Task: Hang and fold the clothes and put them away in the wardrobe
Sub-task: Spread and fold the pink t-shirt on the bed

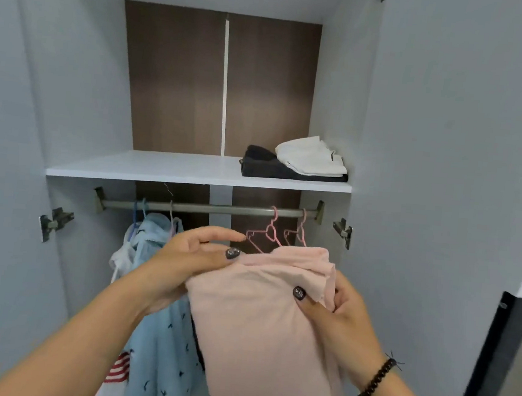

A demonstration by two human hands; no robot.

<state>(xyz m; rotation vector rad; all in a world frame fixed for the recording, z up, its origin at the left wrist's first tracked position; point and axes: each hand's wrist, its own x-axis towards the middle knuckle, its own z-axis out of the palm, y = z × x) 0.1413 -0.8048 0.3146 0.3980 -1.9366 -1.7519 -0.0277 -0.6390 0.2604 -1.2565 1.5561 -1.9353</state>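
A folded pale pink garment (260, 330) hangs between my hands in front of the open wardrobe. My left hand (184, 260) holds its upper left corner, thumb on top and fingers stretched behind it. My right hand (335, 311) pinches its upper right edge, thumb pressed on the cloth. Two empty pink hangers (270, 233) hang on the metal rail (208, 207) just behind the garment. A light blue patterned shirt (159, 331) hangs at the rail's left. On the white shelf (149, 166) lie a folded dark garment (265, 166) and a folded white one (310, 156) on top.
The wardrobe's grey side walls and open doors (447, 151) frame the opening. A red-and-white striped garment (118, 370) shows beneath the blue shirt. Door hinges (342, 231) jut from both sides at rail height. A dark vertical edge (491, 360) stands at far right.
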